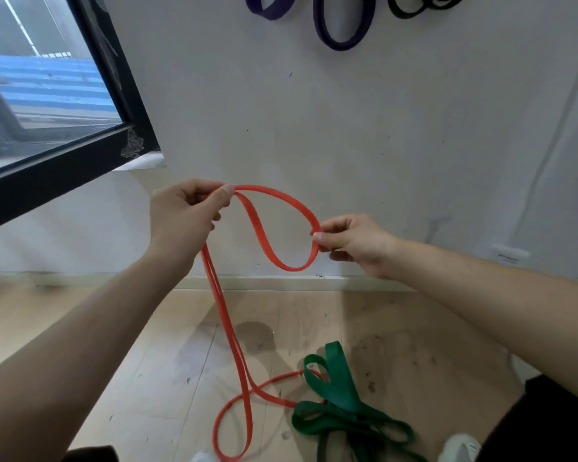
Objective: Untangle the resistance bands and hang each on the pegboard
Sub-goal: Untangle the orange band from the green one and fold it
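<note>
Nearest me, the orange band [261, 235] trails into the green band [344, 411] on the floor [167, 355], so I judge a lift could snag and drag both. Above the green band my left hand [184, 215] and right hand [351, 243] each pinch the orange loop; beyond, 2 purple bands [342, 45] hang.
</note>
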